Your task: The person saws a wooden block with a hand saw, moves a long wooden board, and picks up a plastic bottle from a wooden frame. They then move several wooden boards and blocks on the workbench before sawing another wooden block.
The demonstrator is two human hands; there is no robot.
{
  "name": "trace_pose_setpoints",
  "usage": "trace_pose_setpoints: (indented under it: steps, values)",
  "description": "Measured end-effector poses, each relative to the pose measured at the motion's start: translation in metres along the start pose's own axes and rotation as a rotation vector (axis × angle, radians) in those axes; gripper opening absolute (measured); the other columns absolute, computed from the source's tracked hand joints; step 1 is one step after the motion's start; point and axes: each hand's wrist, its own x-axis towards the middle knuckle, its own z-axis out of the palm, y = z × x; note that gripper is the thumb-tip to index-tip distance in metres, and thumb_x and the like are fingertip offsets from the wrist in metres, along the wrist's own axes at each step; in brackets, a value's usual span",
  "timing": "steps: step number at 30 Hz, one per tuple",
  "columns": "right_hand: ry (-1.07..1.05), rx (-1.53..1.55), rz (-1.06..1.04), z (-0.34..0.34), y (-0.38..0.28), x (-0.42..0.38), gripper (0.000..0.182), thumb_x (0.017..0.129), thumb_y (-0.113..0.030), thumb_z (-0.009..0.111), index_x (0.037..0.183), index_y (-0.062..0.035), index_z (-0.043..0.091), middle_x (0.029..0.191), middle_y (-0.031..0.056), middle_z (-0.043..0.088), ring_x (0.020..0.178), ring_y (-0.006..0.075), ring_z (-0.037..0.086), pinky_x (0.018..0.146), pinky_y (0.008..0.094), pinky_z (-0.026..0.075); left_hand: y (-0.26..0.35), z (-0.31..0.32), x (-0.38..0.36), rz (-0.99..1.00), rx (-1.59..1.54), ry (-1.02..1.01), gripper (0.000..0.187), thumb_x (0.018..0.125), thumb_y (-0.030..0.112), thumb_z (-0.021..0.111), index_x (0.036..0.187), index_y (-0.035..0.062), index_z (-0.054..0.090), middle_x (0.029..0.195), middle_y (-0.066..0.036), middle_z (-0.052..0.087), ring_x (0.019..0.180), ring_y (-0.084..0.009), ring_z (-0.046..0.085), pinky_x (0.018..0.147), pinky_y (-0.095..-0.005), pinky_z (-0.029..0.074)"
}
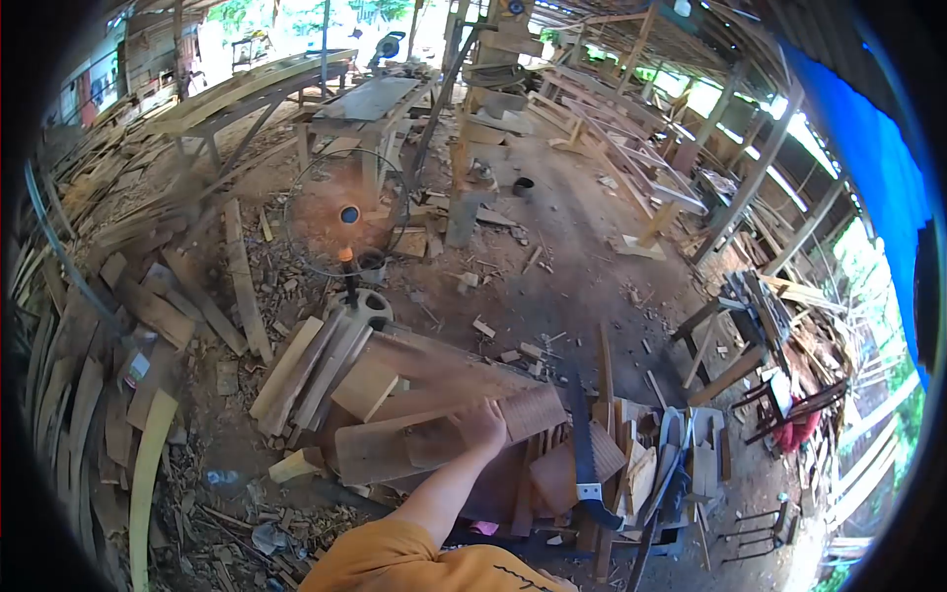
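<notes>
Wood offcut (pixel 538 409), ridged on its face, lies atop the scrap pile just beyond the one hand I can see. That hand (pixel 481 424) comes up from the bottom of the view on an arm in an orange sleeve (pixel 395 557). By the way the arm runs I judge it the left, though I am not sure. The fingers fold over the near edge of the offcut and a flat board (pixel 380 449) beside it, so I read the grip as closed on the offcut; motion blur keeps me from seeing how firmly. The right hand is nowhere in view.

Just right of the hand, a handsaw (pixel 584 454) lies blade away across the pile, handle toward the person, likely set down within easy reach. More short cuts of timber stand on edge beside it, packed close as if sorted for reuse.

Left of the hand, several planks (pixel 296 370) lean in a fan on the dirt floor (pixel 562 266), which is littered with chips and shavings.

Further out, a standing fan (pixel 343 212) with a wire cage faces the pile, its blades an orange blur, so it appears to be running. Behind it stands a long desk (pixel 370 99) with a power tool at its far end, too small to identify. Curved slats (pixel 59 395) pile up at far left, a blue tarpaulin (pixel 868 168) hangs at right. The lens rim cuts off all corners.
</notes>
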Motion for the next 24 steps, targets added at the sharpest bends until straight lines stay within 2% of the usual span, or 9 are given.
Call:
trace_pose_setpoints:
  steps: [4,8,9,24]
  values:
    - [0.045,-0.090,0.014,-0.012,-0.015,0.002,0.022,0.092,-0.017,0.061,0.110,-0.0053,0.063,0.102,0.0032,0.067,0.095,0.0129,0.061,0.086,0.0298,0.048,-0.001,0.005,0.001,-0.019,-0.002,-0.062,0.041,0.097,0.036,0.038,0.112,0.0102,0.065,0.122,-0.015,0.059,0.116,-0.0387,0.049,0.107,-0.0629,0.022]
    - [0.106,-0.186,0.028,-0.028,-0.032,0.002,0.022,0.092,-0.016,0.061,0.111,-0.0056,0.064,0.103,0.0034,0.067,0.095,0.0132,0.061,0.086,0.0298,0.048,0.000,0.002,0.000,-0.026,-0.024,-0.059,0.040,0.097,0.036,0.038,0.110,0.0102,0.065,0.120,-0.015,0.059,0.117,-0.0387,0.048,0.106,-0.0637,0.020]
    - [0.121,-0.200,0.031,-0.028,-0.034,0.002,0.022,0.092,-0.016,0.061,0.111,-0.0056,0.064,0.103,0.0034,0.067,0.095,0.0132,0.061,0.086,0.0298,0.048,0.002,-0.012,0.002,-0.014,0.015,-0.143,0.042,0.098,0.036,0.037,0.119,0.0106,0.062,0.121,-0.015,0.058,0.116,-0.0389,0.048,0.105,-0.0638,0.023]
    - [0.304,-0.416,0.125,0.001,-0.063,-0.002,0.023,0.090,-0.014,0.062,0.112,-0.0067,0.065,0.104,0.0041,0.068,0.098,0.0141,0.062,0.087,0.0299,0.048,-0.001,-0.005,0.002,-0.016,-0.043,-0.095,0.039,0.097,0.035,0.040,0.113,0.0104,0.065,0.118,-0.013,0.060,0.115,-0.0361,0.050,0.102,-0.0637,0.025]
